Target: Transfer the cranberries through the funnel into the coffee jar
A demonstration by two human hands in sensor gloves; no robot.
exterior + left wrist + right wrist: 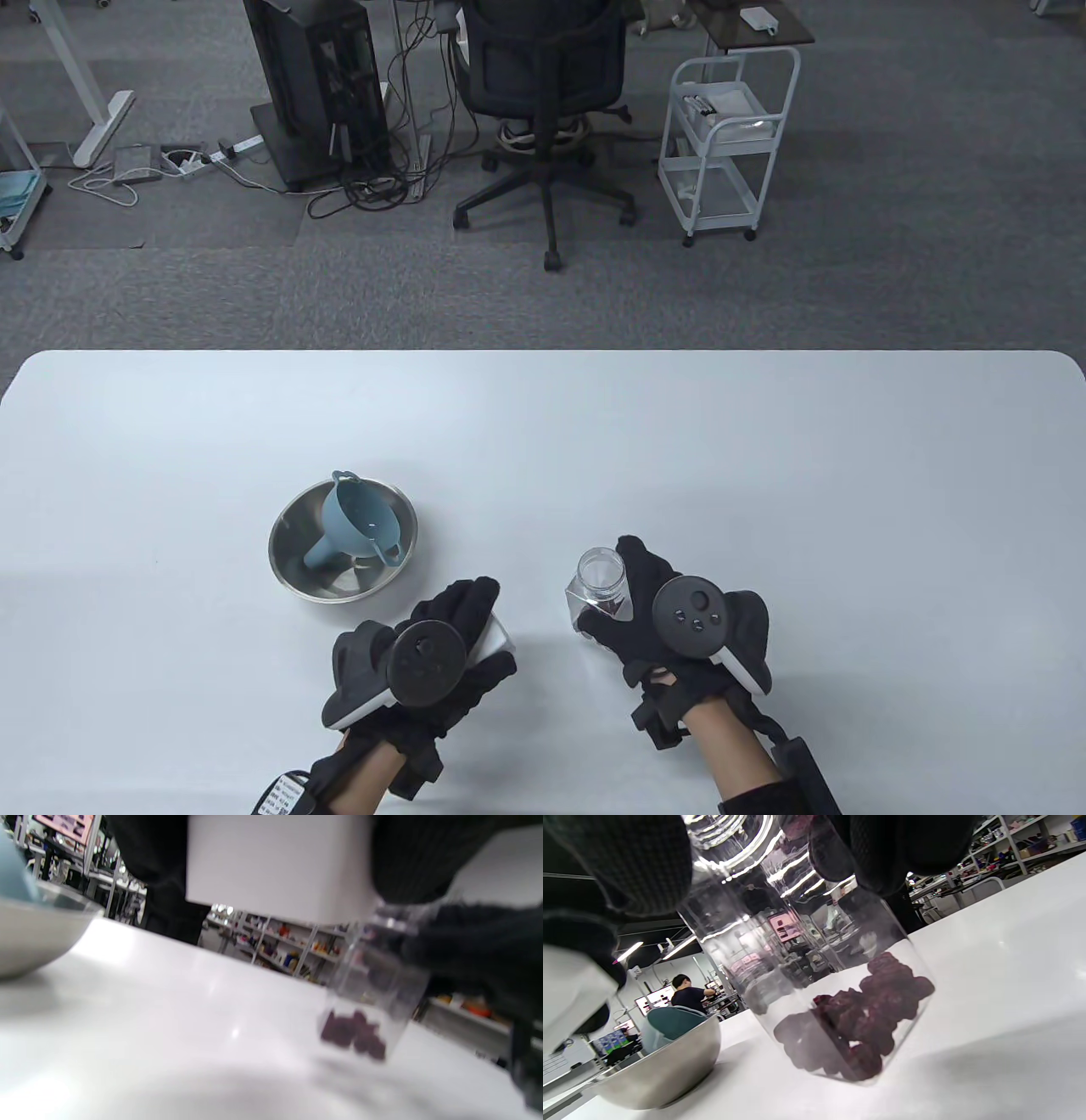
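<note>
Gripping the clear jar low and right of centre in the table view, right hand wrapping its side; cranberries already lying in the jar's bottom, so appearing largely done. Holding a white object, perhaps the lid, in the left hand at lower centre. Funnel resting in the steel bowl, left of centre; capping likely remaining.

On the bench, the funnel is lying in the bowl at the left. The jar is standing to the right, cranberries sitting in its bottom.
</note>
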